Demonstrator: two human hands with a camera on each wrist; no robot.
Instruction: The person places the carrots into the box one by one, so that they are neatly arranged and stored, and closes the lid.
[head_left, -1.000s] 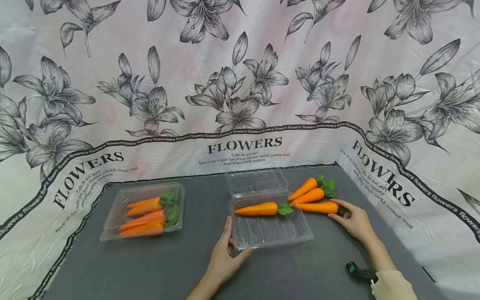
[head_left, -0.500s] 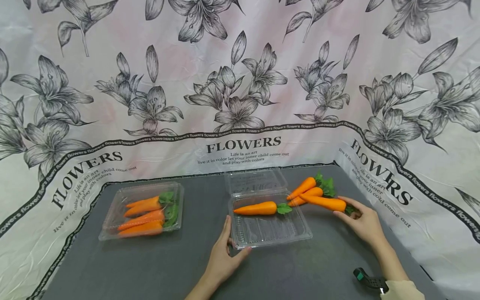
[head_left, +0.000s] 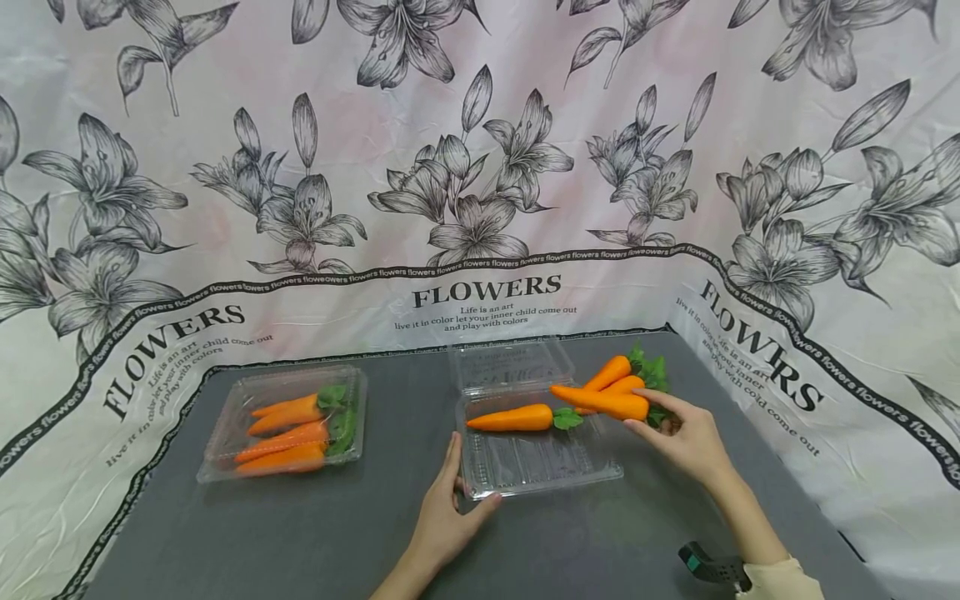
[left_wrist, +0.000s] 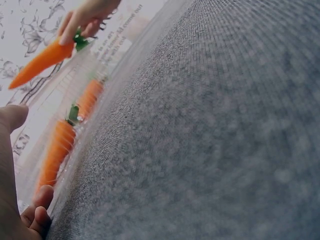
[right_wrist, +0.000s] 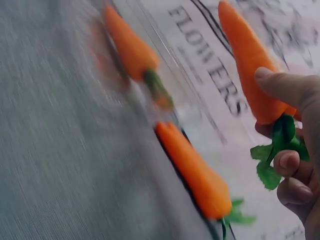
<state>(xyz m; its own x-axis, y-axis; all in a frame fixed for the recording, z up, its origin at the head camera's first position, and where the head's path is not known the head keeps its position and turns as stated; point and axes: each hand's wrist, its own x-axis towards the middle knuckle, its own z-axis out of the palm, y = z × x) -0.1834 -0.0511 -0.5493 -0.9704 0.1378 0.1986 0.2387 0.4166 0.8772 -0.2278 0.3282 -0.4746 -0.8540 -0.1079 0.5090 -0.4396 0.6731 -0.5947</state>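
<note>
My right hand [head_left: 693, 437] pinches a carrot [head_left: 600, 402] near its leafy top, raised with its tip pointing left over the right side of a clear plastic container [head_left: 517, 475]. In the right wrist view, thumb and fingers hold that carrot [right_wrist: 250, 65] around its thick end and greens. The container stands with its lid [head_left: 510, 367] folded back. Inside, along the far side, lies one carrot [head_left: 513, 418]. My left hand [head_left: 446, 512] touches the container's near left corner, index finger along the side and thumb at the front edge.
Two more carrots [head_left: 611, 370] with green tops lie right of the container, partly hidden behind the held one. A lidded clear container [head_left: 262, 383] with several carrots stands at the left of the grey table [head_left: 315, 533]. Flower-printed cloth [head_left: 480, 208] rises behind.
My right hand has lifted the carrot from the table beside the others, drawn it slightly right, then carried it left over the container. My left hand has stayed at the corner.
</note>
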